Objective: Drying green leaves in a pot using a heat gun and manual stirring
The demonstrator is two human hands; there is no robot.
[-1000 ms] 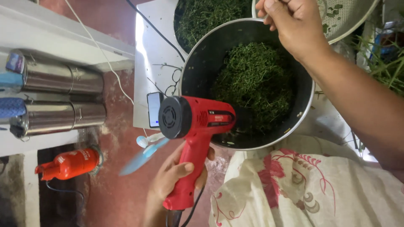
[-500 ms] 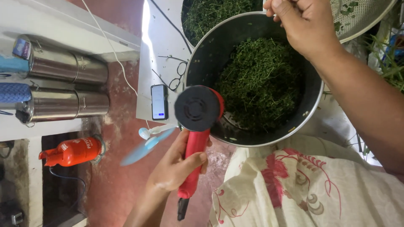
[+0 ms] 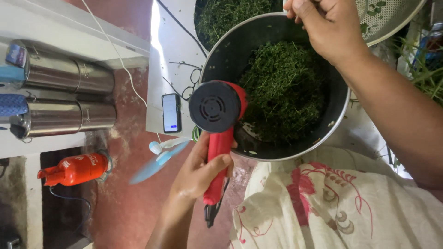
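- Biggest thing in view: the large dark metal pot (image 3: pixel 339 115), silver rim, tipped toward the camera and resting against the person's lap.
- Draped over that lap, a cream cloth with red flower print (image 3: pixel 332 207), filling the lower right.
- Inside the pot, a heap of chopped green leaves (image 3: pixel 281 87) lies against the far wall and bottom.
- Right hand (image 3: pixel 330 27) is up at the pot's top rim, fingers curled shut on the edge, forearm running down the right side.
- Behind it, a second dark vessel with more greens (image 3: pixel 230 14) and a pale perforated tray (image 3: pixel 387 18), both just past the pot.
- On the left, two shiny steel canisters (image 3: pixel 64 97) lie side by side on a white ledge.
- Now the red heat gun (image 3: pixel 217 120): its black vented back faces us, its nose aimed into the pot over the near rim.
- Left hand (image 3: pixel 198 173) wraps the gun's red handle, fingers pressed tight round it, a black cord hanging below.
- Lower left, a small red gas cylinder (image 3: pixel 74 168) sits on the floor.
- A white sheet (image 3: pixel 170 55) lies under the pot, with a phone (image 3: pixel 171 112), screen lit, near the gun.
- Just beside the left hand, a small blue-bladed fan (image 3: pixel 159 159), blurred.
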